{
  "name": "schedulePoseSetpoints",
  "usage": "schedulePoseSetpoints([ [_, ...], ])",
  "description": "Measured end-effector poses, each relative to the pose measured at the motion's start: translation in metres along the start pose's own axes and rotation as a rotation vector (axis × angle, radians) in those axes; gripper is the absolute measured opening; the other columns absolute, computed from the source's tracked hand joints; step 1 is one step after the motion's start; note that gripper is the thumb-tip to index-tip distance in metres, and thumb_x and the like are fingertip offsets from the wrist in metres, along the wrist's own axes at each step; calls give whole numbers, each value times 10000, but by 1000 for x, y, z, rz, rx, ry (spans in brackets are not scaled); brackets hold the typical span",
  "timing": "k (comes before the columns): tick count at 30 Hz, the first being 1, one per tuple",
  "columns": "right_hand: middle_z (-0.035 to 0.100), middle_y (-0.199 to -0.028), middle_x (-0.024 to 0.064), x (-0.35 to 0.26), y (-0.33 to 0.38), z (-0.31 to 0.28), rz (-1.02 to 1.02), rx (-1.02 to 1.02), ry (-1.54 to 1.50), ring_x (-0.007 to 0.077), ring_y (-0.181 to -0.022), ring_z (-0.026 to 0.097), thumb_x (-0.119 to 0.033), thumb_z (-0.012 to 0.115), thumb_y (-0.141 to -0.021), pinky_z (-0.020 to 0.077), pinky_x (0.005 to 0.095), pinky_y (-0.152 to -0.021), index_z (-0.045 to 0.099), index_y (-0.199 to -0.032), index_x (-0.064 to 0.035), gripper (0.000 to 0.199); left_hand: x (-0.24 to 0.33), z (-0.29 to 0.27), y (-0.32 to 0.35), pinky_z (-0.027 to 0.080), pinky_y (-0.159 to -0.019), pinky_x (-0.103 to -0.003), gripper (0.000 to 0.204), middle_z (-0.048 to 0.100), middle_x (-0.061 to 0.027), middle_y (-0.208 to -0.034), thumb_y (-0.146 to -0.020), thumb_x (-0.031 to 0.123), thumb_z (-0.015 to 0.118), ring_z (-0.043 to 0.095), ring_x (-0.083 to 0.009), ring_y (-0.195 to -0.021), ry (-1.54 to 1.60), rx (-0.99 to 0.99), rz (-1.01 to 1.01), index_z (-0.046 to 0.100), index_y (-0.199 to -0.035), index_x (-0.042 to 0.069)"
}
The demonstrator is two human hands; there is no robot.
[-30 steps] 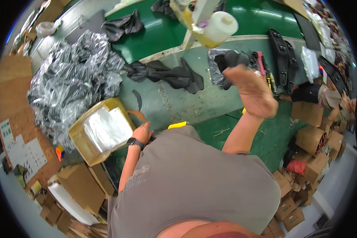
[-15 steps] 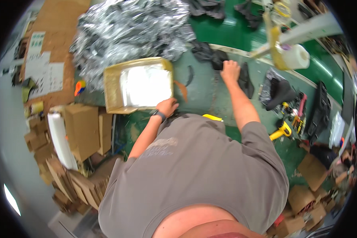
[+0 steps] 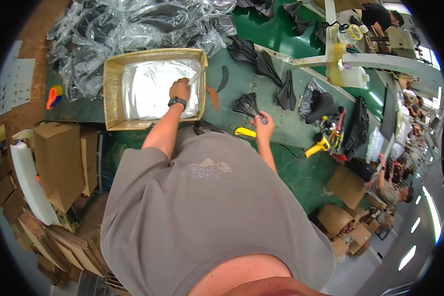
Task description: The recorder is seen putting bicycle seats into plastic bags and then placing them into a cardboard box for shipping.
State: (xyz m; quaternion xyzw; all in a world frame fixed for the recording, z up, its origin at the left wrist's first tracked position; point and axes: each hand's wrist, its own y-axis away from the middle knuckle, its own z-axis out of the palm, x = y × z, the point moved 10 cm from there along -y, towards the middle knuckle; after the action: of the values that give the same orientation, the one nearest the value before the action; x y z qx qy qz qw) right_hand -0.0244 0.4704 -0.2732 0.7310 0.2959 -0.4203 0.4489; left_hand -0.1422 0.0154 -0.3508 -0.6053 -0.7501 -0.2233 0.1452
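A person in a grey T-shirt (image 3: 202, 207) leans over a green desk (image 3: 301, 167), seen from above. Stacks of flattened cardboard boxes (image 3: 59, 167) stand at eight o'clock, beside the desk's near edge. The right hand (image 3: 264, 126), at the centre of the frame, is closed around the tail of a black bicycle saddle (image 3: 246, 104) lying on the desk, with a yellow utility knife (image 3: 245, 132) just beside the wrist. The left hand (image 3: 180, 90), a black watch on its wrist, reaches to eleven o'clock into an open shallow cardboard box (image 3: 114, 89) and pinches the edge of the clear plastic bag (image 3: 150, 89) that fills it, fingers curled shut on the film. Further out, towards one o'clock, more black saddles (image 3: 274, 74) lie scattered across the desk, one of them partly wrapped in plastic. Hand tools with yellow and red grips (image 3: 325, 138) sit at three o'clock. A heap of crumpled clear plastic wrapping (image 3: 128, 24) covers the far end at twelve o'clock, behind the box. A white plastic jug (image 3: 354, 76) stands at two o'clock on a pale frame.
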Motion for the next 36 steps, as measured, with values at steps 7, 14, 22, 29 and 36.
schedulePoseSetpoints([
  [7,733,-969,191,45,47,25,197,-138,274,208,-677,749,-59,821,-923,603,334,-541,447,-1542,21,728,-15,-14,0,575,-907,-379,369,813,-133,-1104,-1077,360,667,763,-267,-1007,701,-331,24,796,-1212,42],
  [14,735,-900,118,54,58,104,409,-436,445,153,-529,611,-228,786,-992,451,323,-425,587,-1197,-19,353,-13,-12,29,497,-1102,-469,545,695,-241,-1373,-1095,444,542,627,-407,-1301,421,-501,225,694,-1357,-9],
  [22,738,-879,142,63,93,120,436,-382,411,180,-484,590,-216,718,-1021,451,353,-396,563,-1176,-18,294,-127,-77,-9,551,-1030,-527,573,604,-178,-1443,-886,290,850,565,-379,-1381,-151,15,-430,610,-1369,98],
  [29,734,-860,122,85,134,131,400,-297,343,181,-486,600,-209,711,-1024,452,351,-401,608,-1167,-15,262,-148,-49,-33,593,-995,-491,327,778,-176,-1234,-1002,355,720,737,-386,-1167,-103,-322,-286,780,-1140,65],
  [36,744,-856,124,82,138,137,414,-244,359,178,-478,604,-211,709,-1028,455,361,-394,612,-1124,9,259,-115,-132,-30,583,-850,-513,242,783,-195,-1025,-1017,288,657,744,-421,-965,210,-89,5,778,-1008,78],
])
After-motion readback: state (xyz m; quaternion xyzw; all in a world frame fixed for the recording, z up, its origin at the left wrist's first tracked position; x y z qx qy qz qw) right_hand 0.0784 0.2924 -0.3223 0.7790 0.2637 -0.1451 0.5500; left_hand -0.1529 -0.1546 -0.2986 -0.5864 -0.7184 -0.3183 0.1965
